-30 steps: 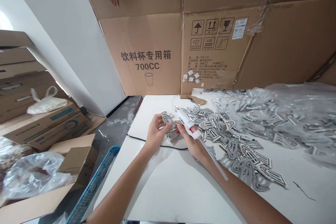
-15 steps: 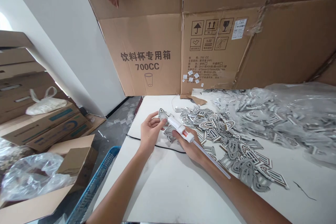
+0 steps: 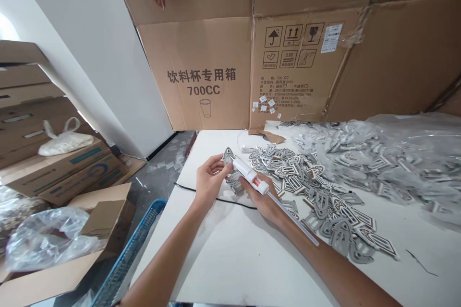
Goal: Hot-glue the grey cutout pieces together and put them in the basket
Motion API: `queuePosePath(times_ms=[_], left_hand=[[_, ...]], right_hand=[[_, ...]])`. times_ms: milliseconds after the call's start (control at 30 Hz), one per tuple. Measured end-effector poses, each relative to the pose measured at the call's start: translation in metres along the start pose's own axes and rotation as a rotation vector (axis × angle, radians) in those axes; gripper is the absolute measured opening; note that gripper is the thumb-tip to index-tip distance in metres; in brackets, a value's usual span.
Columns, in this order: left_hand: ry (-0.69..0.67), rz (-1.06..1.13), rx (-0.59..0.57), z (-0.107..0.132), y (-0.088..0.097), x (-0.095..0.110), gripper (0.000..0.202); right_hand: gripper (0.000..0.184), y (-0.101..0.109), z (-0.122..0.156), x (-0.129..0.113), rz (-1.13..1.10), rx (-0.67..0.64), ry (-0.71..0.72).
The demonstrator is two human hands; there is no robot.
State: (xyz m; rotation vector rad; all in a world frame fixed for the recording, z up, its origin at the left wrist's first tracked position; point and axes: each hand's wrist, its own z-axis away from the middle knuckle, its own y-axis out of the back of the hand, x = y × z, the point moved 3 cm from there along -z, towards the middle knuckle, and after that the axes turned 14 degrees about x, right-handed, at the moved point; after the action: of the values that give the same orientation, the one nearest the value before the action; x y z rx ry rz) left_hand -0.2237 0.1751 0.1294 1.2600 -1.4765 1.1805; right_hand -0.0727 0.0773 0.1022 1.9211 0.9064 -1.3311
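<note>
Between thumb and fingers, my left hand pinches a small flat grey piece with a pointed top. My right hand is wrapped around a white hot glue gun, whose nozzle points at the grey piece; I cannot tell whether it touches. A long translucent glue stick sticks out of the gun's back and lies along my right forearm. Just under the gun, more grey pieces lie on the white table.
Right of my hands spreads a heap of grey and white-edged pieces, with clear plastic bags behind. Cardboard boxes wall off the table's back. A black cord crosses the table. On the floor at left stand a blue basket and an open carton.
The grey piece in my left hand is more upright and slightly further right, with the glue gun's tip near its upper part. The whole view has shifted a little.
</note>
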Motion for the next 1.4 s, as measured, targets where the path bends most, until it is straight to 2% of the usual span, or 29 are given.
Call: queuePosePath(times_ms=[567, 800, 1067, 1167, 1400], left_hand=[[-0.044, -0.019, -0.01, 0.001, 0.0, 0.0, 0.048], [-0.059, -0.026, -0.02, 0.002, -0.002, 0.003, 0.046], [-0.093, -0.063, -0.001, 0.001, 0.0, 0.0, 0.044], [-0.176, -0.132, 0.019, 0.001, 0.002, 0.002, 0.039], [-0.557, -0.426, 0.062, 0.002, 0.01, 0.018, 0.019]], right_hand=[[0.046, 0.001, -0.001, 0.001, 0.046, 0.0, 0.044], [0.048, 0.0, 0.0, 0.007, -0.012, 0.005, 0.024], [0.042, 0.0, -0.002, 0.005, 0.01, 0.025, 0.01], [0.04, 0.0, -0.002, 0.005, 0.01, 0.035, 0.009], [0.037, 0.0, 0.0, 0.0, 0.038, 0.06, 0.004]])
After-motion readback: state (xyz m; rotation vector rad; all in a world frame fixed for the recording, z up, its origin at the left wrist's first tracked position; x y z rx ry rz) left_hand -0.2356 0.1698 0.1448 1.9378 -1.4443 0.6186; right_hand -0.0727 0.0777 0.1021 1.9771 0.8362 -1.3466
